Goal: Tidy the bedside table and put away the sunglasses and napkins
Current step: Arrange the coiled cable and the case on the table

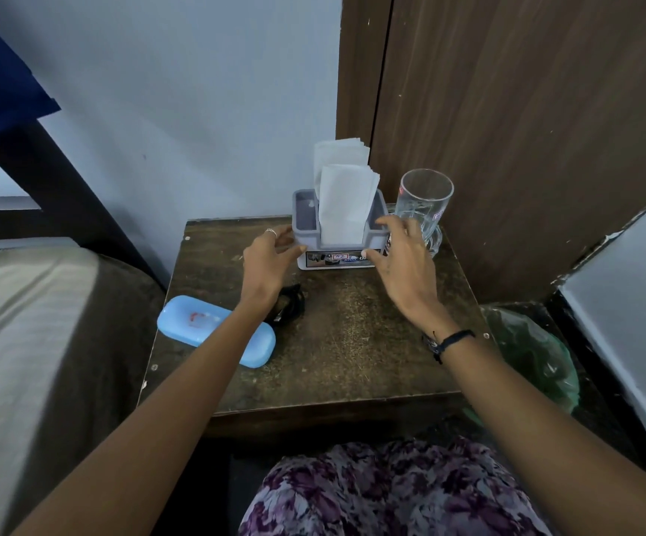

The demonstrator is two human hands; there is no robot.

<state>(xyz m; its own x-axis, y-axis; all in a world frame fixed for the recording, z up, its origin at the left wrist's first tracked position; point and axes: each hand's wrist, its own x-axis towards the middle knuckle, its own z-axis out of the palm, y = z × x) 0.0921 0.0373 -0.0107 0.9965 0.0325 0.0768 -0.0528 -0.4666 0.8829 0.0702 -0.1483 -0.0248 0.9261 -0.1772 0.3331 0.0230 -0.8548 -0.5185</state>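
Note:
A grey napkin holder [305, 226] stands at the back of the wooden bedside table [352, 342], with white napkins [346, 205] upright in it. My left hand [269, 259] is at its left side, thumb touching the front corner, fingers spread. My right hand [402, 263] is at its right side, thumb on the front edge and a fingertip on the rim, fingers loosely spread. Black sunglasses [291, 303] lie folded on the table, partly hidden by my left wrist. A light blue glasses case [191, 321] lies shut at the table's left edge, under my forearm.
An empty glass mug [425, 203] stands right beside the holder, behind my right hand. A bed [23, 323] adjoins the table's left side. Brown wooden panels [526, 129] rise behind and to the right. A green plastic-lined bin [538, 353] sits low on the right.

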